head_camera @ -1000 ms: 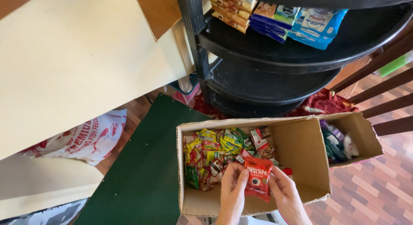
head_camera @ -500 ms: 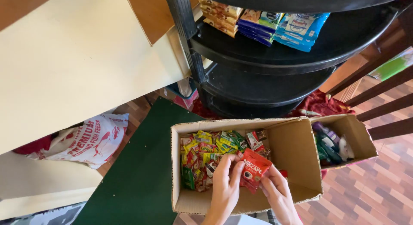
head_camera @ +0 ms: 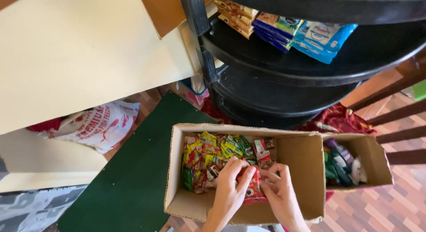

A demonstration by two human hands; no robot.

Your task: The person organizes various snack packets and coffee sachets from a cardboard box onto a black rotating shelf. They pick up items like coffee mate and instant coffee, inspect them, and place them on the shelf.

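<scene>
left hand [head_camera: 230, 187]: grip clenched on red foil sachet [head_camera: 251, 187]
right hand [head_camera: 278, 192]: grip pinching same sachet
location: inside open brown cardboard box [head_camera: 310, 170]

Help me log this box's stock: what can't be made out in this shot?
- Red packet, head view: mostly covered by the left hand and right hand.
- Sachets in the cardboard box: too small and piled up to count.
- Second box: its items lie in shadow.
- Blue packs on the black shelf: cut by the tier above.
</scene>
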